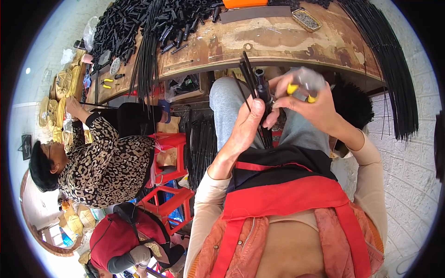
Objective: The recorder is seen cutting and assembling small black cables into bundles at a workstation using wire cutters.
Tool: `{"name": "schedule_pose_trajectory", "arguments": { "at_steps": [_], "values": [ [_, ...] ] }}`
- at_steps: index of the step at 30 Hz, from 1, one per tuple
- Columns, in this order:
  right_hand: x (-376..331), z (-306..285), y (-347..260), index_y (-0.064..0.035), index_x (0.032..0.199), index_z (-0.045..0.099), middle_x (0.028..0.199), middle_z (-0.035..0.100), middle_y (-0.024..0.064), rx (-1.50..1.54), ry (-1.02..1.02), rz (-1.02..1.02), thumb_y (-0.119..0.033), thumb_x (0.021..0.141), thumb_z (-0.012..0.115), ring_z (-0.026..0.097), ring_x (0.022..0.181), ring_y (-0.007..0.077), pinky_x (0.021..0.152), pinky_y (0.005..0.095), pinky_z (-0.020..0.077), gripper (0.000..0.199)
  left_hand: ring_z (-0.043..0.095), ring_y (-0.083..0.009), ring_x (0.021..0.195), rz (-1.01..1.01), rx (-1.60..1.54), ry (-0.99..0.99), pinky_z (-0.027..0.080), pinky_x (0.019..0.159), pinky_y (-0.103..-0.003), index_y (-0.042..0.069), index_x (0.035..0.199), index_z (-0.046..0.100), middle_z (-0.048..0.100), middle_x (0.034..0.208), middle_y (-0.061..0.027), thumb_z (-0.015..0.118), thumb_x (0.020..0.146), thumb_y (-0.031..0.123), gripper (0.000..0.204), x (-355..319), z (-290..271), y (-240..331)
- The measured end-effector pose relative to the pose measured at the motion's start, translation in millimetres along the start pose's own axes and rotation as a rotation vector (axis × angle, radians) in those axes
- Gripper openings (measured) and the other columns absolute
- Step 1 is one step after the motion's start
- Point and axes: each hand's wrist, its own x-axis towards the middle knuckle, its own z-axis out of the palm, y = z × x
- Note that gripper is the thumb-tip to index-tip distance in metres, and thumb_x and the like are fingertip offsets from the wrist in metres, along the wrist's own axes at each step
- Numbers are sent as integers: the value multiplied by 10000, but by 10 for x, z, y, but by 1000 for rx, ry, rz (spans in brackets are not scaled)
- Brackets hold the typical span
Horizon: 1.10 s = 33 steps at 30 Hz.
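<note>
My left hand (pixel 250 119) is closed around several thin black rods (pixel 249 74), held upright above my lap. Beside the rods stands a thicker black tubular piece (pixel 262 88), touching the fingers of both hands. My right hand (pixel 311 105) is on the right of this piece and grips a yellow-handled tool (pixel 293 89). A grey, rounded blur covers part of the tool, so its head cannot be made out. The lower ends of the rods are partly hidden behind my left hand.
A wooden workbench (pixel 278 48) spans the far side, carrying heaped black tubular parts (pixel 120 34), a small tray (pixel 306 20) and yellow-handled pliers (pixel 107 84). Long black rods (pixel 401 92) hang off its right end. Two people sit to the left, near red stools (pixel 174 150).
</note>
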Motion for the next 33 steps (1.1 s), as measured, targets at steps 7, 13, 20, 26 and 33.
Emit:
{"name": "schedule_pose_trajectory", "arguments": {
  "at_steps": [7, 13, 20, 26, 33],
  "values": [
    [-73, -170, -317, -7, 1045, 539, 631, 557, 28, -141, -170, 596, -256, 959, 582, 540, 545, 91, 514, 260, 428, 267, 369, -75, 593, 42, -98, 53, 321, 552, -230, -19, 1419, 321, 426, 686, 10, 398, 940, 643, 821, 53, -79, -56],
    [-260, -213, -634, 19, 1142, 527, 638, 596, 50, -292, -377, 774, -183, 995, 492, 539, 508, 104, 480, 264, 418, 252, 391, -79, 597, 37, -41, -4, 349, 561, -239, -32, 1172, 480, 440, 673, 13, 362, 964, 615, 690, 101, -142, -91],
    [-182, -368, -604, -10, 1187, 508, 736, 637, 67, -137, -430, 648, -259, 1011, 475, 618, 612, 127, 568, 273, 478, 307, 395, -83, 608, 22, -88, -66, 363, 586, -243, 2, 1075, 483, 457, 684, -2, 381, 985, 559, 573, 70, -79, -92],
    [8, -329, -681, -30, 959, 511, 655, 567, 33, -284, -577, 860, -296, 1015, 461, 596, 555, 126, 510, 262, 460, 276, 432, -93, 650, 59, 33, 22, 390, 647, -254, -18, 1196, 491, 486, 716, -3, 390, 1017, 483, 541, 16, -74, -36],
    [-46, -314, -710, -4, 1102, 563, 669, 585, 78, -410, -524, 711, -279, 992, 494, 596, 554, 189, 530, 335, 468, 304, 423, -86, 639, 36, -33, -38, 390, 617, -247, -45, 1249, 480, 472, 709, 2, 375, 991, 558, 664, 27, -188, -4]
  ]
}}
